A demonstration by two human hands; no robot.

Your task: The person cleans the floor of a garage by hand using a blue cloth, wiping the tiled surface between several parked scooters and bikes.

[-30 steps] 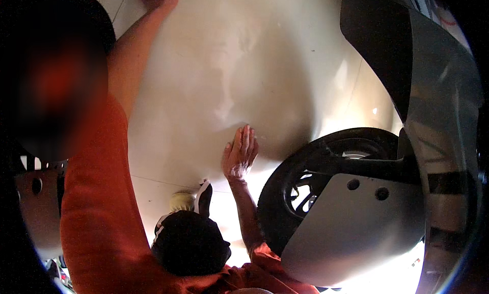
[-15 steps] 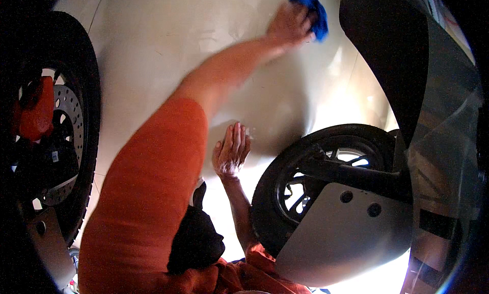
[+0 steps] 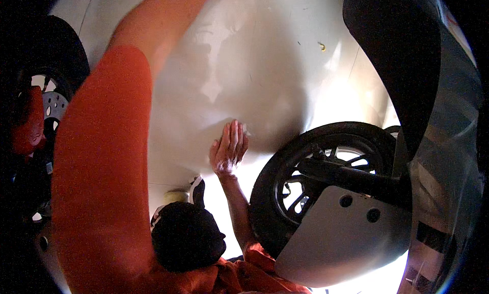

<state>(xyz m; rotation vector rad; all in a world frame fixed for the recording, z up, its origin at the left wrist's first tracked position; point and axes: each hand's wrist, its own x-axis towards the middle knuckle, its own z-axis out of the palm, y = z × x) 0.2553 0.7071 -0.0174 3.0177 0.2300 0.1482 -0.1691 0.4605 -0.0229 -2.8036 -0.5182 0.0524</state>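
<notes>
My left arm in an orange sleeve (image 3: 102, 171) reaches up the left side, and its forearm (image 3: 158, 26) runs out over the top edge. The left hand lies beyond that edge, so whatever it holds is hidden. On the glossy pale tiled floor (image 3: 254, 85) rests my right hand (image 3: 230, 149), palm down, fingers stretched out and nothing in them. To its right stands a black spoked wheel (image 3: 265, 192), close to my right forearm.
A grey panel (image 3: 336, 238) covers part of the right wheel. Dark bodywork (image 3: 392, 54) rises at the right. Another wheel (image 3: 63, 44) with a perforated brake disc (image 3: 53, 104) and a red part (image 3: 28, 121) stands left. A small yellow curl (image 3: 322, 47) lies on the floor.
My left hand, wiping with a blue cloth at the upper right, has swung left and out over the top edge. The yellow curl now shows. The right hand stays planted.
</notes>
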